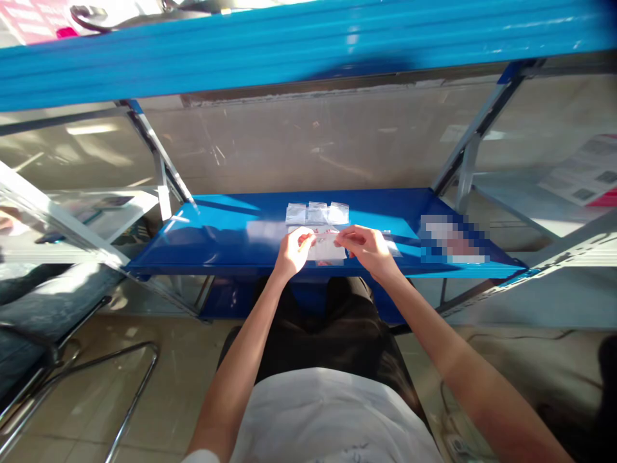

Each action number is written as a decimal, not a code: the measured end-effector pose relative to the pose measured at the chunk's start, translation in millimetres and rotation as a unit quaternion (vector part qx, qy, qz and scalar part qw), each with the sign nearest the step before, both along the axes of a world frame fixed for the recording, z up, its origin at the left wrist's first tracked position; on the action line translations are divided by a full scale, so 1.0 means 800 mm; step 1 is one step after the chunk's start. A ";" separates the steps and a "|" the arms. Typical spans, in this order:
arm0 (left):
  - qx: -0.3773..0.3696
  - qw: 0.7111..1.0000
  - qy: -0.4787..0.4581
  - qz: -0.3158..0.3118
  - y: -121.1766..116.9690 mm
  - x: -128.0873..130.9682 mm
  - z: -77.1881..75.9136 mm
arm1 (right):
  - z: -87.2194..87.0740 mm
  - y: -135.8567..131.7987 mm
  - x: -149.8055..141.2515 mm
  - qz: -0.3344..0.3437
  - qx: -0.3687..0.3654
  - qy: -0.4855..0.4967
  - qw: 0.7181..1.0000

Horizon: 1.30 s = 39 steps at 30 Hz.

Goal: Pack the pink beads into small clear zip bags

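Note:
My left hand (295, 249) and my right hand (362, 245) meet over the front of a blue shelf (226, 235). Both pinch the top edge of a small clear plastic bag (326, 247) that has a red strip along its mouth. The bag lies flat on the shelf between the two hands. Just behind it, three more small clear bags (317, 213) lie side by side in a row. What is inside the bags is too small to make out.
A blurred-out patch (450, 240) covers something on the shelf's right part. A higher blue shelf (289, 45) hangs overhead. Grey metal struts (161, 161) frame the rack. A metal chair frame (130, 392) stands at the lower left. Papers (585, 170) lie at the far right.

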<state>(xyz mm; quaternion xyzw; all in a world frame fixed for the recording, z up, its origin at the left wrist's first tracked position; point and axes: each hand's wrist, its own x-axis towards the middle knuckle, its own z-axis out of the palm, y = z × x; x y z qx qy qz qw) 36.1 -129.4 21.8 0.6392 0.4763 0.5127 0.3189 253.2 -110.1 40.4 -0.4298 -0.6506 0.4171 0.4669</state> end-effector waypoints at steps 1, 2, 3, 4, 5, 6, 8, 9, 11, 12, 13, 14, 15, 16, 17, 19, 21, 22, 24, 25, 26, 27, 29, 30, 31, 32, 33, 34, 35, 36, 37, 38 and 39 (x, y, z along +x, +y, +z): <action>0.005 1.000 0.001 0.010 -0.001 0.002 0.001 | 0.002 -0.002 0.000 0.003 0.004 0.013 1.000; 0.009 1.000 0.004 0.018 -0.002 0.004 0.004 | 0.004 -0.003 -0.001 0.007 0.009 0.027 1.000; 0.012 1.000 0.006 0.023 -0.004 0.006 0.006 | 0.007 -0.005 -0.001 0.010 0.014 0.040 0.999; 0.013 1.000 0.005 0.023 -0.005 0.008 0.008 | 0.009 -0.006 0.000 0.010 0.018 0.051 0.999; 0.013 1.000 0.001 0.017 -0.006 0.010 0.010 | 0.011 -0.006 0.000 0.010 0.019 0.057 0.998; 0.010 1.000 -0.008 0.008 -0.007 0.011 0.010 | 0.012 -0.006 0.000 0.010 0.018 0.059 0.998; -0.001 0.999 -0.030 -0.023 -0.007 0.012 0.010 | 0.013 -0.005 0.000 0.017 0.012 0.063 0.998; -0.006 0.998 -0.042 -0.039 -0.007 0.012 0.008 | 0.013 -0.004 0.000 0.025 0.007 0.064 0.998; -0.006 0.996 -0.064 -0.065 -0.007 0.012 0.007 | 0.012 -0.004 -0.001 0.047 -0.004 0.066 0.997; 0.000 0.995 -0.072 -0.073 -0.007 0.011 0.007 | 0.011 -0.004 -0.002 0.058 -0.009 0.066 0.996; 0.006 0.994 -0.076 -0.074 -0.009 0.011 0.008 | 0.011 -0.005 -0.002 0.069 -0.015 0.065 0.995; 0.011 0.995 -0.076 -0.070 -0.010 0.010 0.010 | 0.011 -0.006 -0.003 0.078 -0.020 0.062 0.995; 0.013 0.995 -0.073 -0.064 -0.012 0.010 0.013 | 0.011 -0.008 -0.004 0.083 -0.023 0.059 0.995; 0.013 0.996 -0.068 -0.058 -0.014 0.010 0.015 | 0.011 -0.009 -0.005 0.085 -0.025 0.054 0.995; 0.010 0.997 -0.063 -0.052 -0.016 0.011 0.018 | 0.011 -0.011 -0.005 0.085 -0.026 0.049 0.995; 0.004 0.997 -0.061 -0.045 -0.018 0.012 0.022 | 0.011 -0.012 -0.005 0.079 -0.021 0.040 0.996; -0.009 0.997 -0.061 -0.043 -0.019 0.013 0.023 | 0.011 -0.013 -0.004 0.070 -0.003 0.037 0.997; -0.017 0.997 -0.061 -0.046 -0.019 0.014 0.023 | 0.011 -0.013 -0.004 0.067 0.009 0.037 0.997; -0.030 0.996 -0.062 -0.058 -0.018 0.015 0.021 | 0.011 -0.012 -0.002 0.064 0.025 0.039 0.997; -0.031 0.995 -0.062 -0.065 -0.017 0.016 0.020 | 0.011 -0.012 -0.002 0.065 0.026 0.041 0.997; -0.030 0.995 -0.061 -0.070 -0.016 0.016 0.019 | 0.011 -0.012 -0.001 0.069 0.024 0.041 0.996; -0.027 0.995 -0.058 -0.071 -0.016 0.017 0.017 | 0.011 -0.012 -0.002 0.076 0.019 0.037 0.996; -0.025 0.996 -0.050 -0.064 -0.015 0.018 0.015 | 0.010 -0.012 -0.003 0.092 0.008 0.027 0.995; -0.025 0.997 -0.046 -0.059 -0.014 0.018 0.014 | 0.009 -0.012 -0.003 0.100 0.003 0.021 0.995; -0.025 0.997 -0.043 -0.056 -0.014 0.018 0.014 | 0.009 -0.013 -0.004 0.106 -0.001 0.015 0.994; -0.024 0.997 -0.039 -0.056 -0.014 0.018 0.014 | 0.008 -0.013 -0.004 0.108 -0.003 0.011 0.994; -0.021 0.998 -0.034 -0.057 -0.014 0.018 0.014 | 0.008 -0.014 -0.005 0.107 -0.003 0.005 0.994; -0.016 0.998 -0.028 -0.059 -0.015 0.017 0.015 | 0.008 -0.015 -0.005 0.107 0.001 -0.001 0.994; -0.011 0.998 -0.023 -0.059 -0.015 0.017 0.016 | 0.008 -0.016 -0.005 0.108 0.006 -0.007 0.994; -0.007 0.998 -0.018 -0.055 -0.016 0.016 0.017 | 0.008 -0.016 -0.004 0.110 0.013 -0.012 0.994; -0.004 0.999 -0.014 -0.047 -0.016 0.016 0.018 | 0.009 -0.017 -0.004 0.113 0.019 -0.015 0.993; -0.004 0.999 -0.008 -0.038 -0.017 0.017 0.018 | 0.009 -0.017 -0.004 0.116 0.026 -0.017 0.993; -0.008 1.000 0.000 -0.030 -0.017 0.017 0.019 | 0.009 -0.017 -0.003 0.117 0.032 -0.019 0.992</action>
